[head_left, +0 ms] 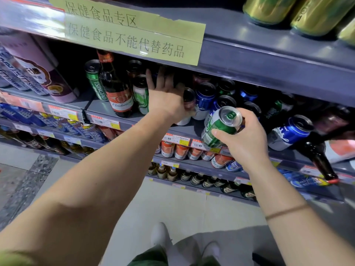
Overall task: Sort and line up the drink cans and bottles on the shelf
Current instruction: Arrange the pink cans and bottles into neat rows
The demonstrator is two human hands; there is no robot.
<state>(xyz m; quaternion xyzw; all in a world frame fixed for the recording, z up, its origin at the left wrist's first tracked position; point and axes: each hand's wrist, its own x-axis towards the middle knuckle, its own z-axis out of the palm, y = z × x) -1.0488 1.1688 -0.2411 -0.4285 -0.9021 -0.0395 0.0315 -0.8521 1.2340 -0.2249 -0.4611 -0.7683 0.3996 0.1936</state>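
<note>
My right hand [244, 140] grips a green can [221, 125], tilted, in front of the grey shelf [123, 122]. My left hand [167, 95] reaches into the same shelf and wraps around a dark can [189, 99], with its fingers stretched over other cans behind. Left of that hand stand a green-and-white can [141, 94], a Budweiser bottle [117, 89] and a green Tsingtao can [95, 79]. Blue-and-white cans [204, 100] crowd the shelf to the right, and one blue can [289, 132] leans.
A yellow paper sign [132, 31] hangs on the upper shelf edge, with gold cans [318, 12] above. A dark bottle [320, 162] lies tipped over the shelf's right front. Lower shelves hold rows of cans and bottles. The tiled floor and my white shoes [160, 235] are below.
</note>
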